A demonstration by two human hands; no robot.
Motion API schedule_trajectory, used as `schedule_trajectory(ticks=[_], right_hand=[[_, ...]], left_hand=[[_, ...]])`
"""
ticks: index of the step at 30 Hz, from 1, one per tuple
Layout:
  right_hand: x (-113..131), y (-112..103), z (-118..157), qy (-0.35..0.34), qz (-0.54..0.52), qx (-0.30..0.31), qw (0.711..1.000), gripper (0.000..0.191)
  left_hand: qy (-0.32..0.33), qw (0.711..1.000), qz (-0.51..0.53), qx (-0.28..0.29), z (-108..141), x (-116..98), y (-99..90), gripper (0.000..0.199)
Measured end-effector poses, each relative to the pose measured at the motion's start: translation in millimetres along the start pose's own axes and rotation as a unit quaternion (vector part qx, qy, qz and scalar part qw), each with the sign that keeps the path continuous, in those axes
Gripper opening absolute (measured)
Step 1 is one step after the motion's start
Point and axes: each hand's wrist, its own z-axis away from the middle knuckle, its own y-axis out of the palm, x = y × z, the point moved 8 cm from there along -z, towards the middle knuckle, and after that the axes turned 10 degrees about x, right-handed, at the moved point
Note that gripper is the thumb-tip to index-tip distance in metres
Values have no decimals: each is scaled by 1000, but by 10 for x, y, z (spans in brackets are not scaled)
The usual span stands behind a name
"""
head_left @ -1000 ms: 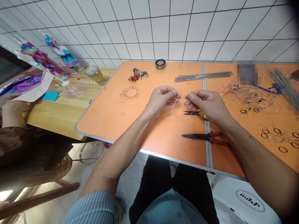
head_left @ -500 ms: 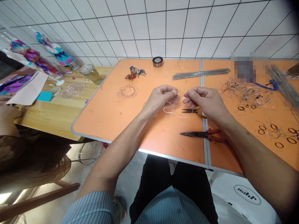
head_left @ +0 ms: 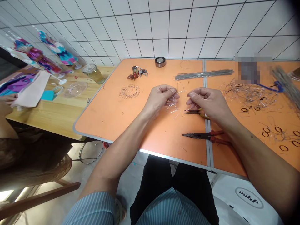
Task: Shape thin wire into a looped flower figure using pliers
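Note:
My left hand [head_left: 160, 99] pinches a thin silver wire [head_left: 173, 104], bent into loops that hang below its fingertips. My right hand [head_left: 207, 100] stands just right of the wire with its fingertips pressed together; any wire between them is too fine to tell. Beneath those fingers lie yellow-handled pliers [head_left: 195, 112]. Closer to me rest red-handled long-nose pliers [head_left: 205, 135]. Left of my hands, a finished wire flower shape [head_left: 129, 91] lies flat on the orange folding table [head_left: 105, 120].
Straight wire rods [head_left: 203, 74], a tape roll [head_left: 160, 61] and keys [head_left: 137, 72] lie at the table's back. Tangled wire scraps [head_left: 252, 95] and dark rings [head_left: 278, 137] cover the right. On a wooden table [head_left: 47, 117] at left, a co-worker's hand [head_left: 7, 104] works near colourful wire-and-fabric flowers [head_left: 42, 53].
My hands have drawn slightly apart. The wire loops have gathered toward my left hand, and the right fingertips have moved away from them.

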Motion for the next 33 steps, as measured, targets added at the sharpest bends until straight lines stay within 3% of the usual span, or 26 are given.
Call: schedule_trajectory(ticks=[4, 12, 33], right_hand=[[59, -20, 25, -7, 28, -24, 999, 29], [98, 79, 41, 1, 31, 8, 999, 33], [130, 77, 58, 8, 63, -6, 998, 26]], left_hand=[[-2, 1000, -8, 14, 16, -12, 26, 15], [-27, 997, -13, 71, 28, 38, 149, 23], [-21, 997, -14, 72, 0, 42, 135, 27]])
